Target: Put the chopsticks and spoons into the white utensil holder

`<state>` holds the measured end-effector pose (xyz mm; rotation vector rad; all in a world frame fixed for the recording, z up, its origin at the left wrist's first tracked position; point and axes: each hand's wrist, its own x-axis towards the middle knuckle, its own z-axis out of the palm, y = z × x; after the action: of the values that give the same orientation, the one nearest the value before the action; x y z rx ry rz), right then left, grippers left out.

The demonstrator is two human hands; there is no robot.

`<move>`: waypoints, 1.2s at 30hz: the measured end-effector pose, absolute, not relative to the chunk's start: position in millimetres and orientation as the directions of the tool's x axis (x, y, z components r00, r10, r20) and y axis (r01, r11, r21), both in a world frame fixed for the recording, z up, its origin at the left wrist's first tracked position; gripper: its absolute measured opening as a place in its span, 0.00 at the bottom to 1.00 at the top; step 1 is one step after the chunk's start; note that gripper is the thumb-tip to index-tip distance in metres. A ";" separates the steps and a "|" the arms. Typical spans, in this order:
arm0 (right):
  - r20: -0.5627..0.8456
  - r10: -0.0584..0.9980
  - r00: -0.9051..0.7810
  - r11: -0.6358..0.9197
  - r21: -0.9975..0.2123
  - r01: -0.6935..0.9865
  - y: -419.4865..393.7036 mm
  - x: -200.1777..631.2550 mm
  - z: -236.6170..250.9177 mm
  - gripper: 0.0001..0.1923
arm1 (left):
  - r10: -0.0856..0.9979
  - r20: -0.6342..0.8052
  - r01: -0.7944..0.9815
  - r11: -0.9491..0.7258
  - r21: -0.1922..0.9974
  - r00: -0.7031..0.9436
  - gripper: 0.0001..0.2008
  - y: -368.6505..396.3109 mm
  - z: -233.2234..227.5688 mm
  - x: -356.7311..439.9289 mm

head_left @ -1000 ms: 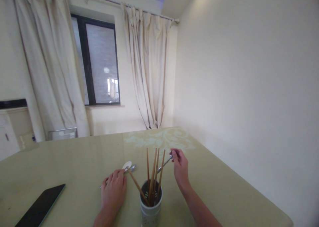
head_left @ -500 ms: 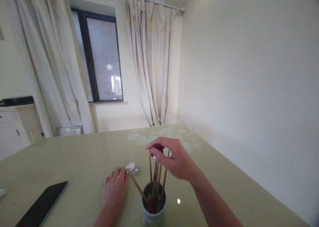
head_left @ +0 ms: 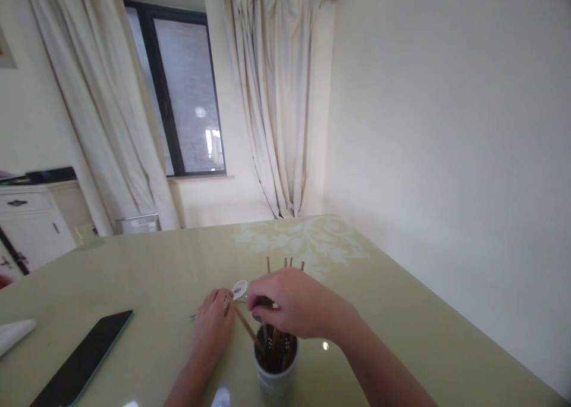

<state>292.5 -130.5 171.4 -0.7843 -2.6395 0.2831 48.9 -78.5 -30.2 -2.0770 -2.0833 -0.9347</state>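
Note:
A pale ceramic utensil holder [head_left: 275,380] stands upright at the front, with several wooden chopsticks [head_left: 247,323] in it, one leaning left. Above its opening, my right hand [head_left: 292,300] is closed on what looks like a metal spoon [head_left: 264,331]. The spoon's upper end is mostly hidden by the fingers, and its shaft points down into the holder. My left hand [head_left: 213,323] lies palm down on the table left of the holder, fingers together and slightly bent. A thin metal end [head_left: 192,318] sticks out beneath it. Beyond its fingertips lies a white oval piece [head_left: 239,289] with a dark mark.
A dark flat tablet-like object [head_left: 84,359] lies on the left of the glossy green table [head_left: 401,347], with a white object [head_left: 15,335] beside it. Behind are curtains [head_left: 276,97], a window and a white cabinet [head_left: 38,216]. A wall runs along the right.
My right hand has moved down and slightly left with the metal spoon, so it now sits lower over the holder. The left hand stays about where it was. The view has shifted slightly.

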 end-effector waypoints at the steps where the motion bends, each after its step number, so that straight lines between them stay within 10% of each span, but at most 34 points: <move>1: 0.274 0.549 -0.790 0.833 -0.261 0.489 -131.4 290.0 169.2 0.06 | 0.886 0.457 0.908 -0.121 0.402 -0.085 0.09 -78.2 -31.2 48.2; 9: 0.195 0.574 -0.795 0.819 -0.117 0.562 -135.5 286.4 166.1 0.07 | 0.798 0.579 0.834 -0.198 0.515 -0.167 0.14 -74.0 -32.2 47.6; 16: 0.440 0.697 -0.566 0.698 -0.238 0.675 -134.3 261.5 150.5 0.21 | 0.666 0.681 0.761 -0.261 0.594 -0.303 0.19 -80.6 -19.6 57.0; 27: 0.379 0.784 -0.491 0.609 -0.317 0.727 -135.0 260.2 146.5 0.05 | 0.711 0.634 0.679 -0.305 0.667 -0.304 0.19 -87.6 -7.5 68.5; 36: 0.379 0.801 -0.463 0.583 -0.321 0.747 -140.5 263.1 151.7 0.20 | 0.618 0.582 0.601 -0.213 0.771 -0.528 0.18 -106.1 16.7 75.7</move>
<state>263.1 -140.5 151.7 -1.2340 -2.3223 0.1480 75.7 -106.1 16.7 -1.5321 -1.9798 -1.9211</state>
